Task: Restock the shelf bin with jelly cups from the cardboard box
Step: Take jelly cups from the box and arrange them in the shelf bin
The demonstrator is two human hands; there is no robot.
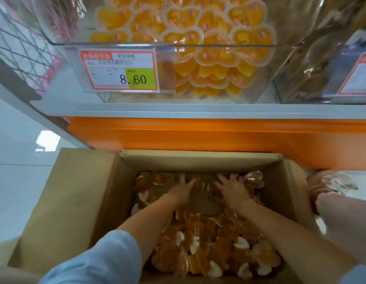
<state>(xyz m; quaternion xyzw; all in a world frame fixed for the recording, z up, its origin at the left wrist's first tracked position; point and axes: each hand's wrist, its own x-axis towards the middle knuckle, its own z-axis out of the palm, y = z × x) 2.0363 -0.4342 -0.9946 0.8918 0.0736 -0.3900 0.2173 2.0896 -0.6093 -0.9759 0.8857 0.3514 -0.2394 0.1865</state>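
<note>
left hand (183, 189), right hand (233, 188) amid jelly cups (200, 249)

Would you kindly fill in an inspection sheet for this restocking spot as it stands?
Surface: pale floor under the cardboard box; shelf edge orange.
Job's things: cardboard box open, loose jelly cups inside; shelf bin clear, holding stacked cups.
Clutter: blurred clear wrappers right of the box, unidentifiable.
Grips: left hand and right hand both in the box, fingers spread over cups.
Cables: nothing seen.
Surroundings: price tag reading 8.60 on the bin; neighbouring bin right; wire rack left.
</note>
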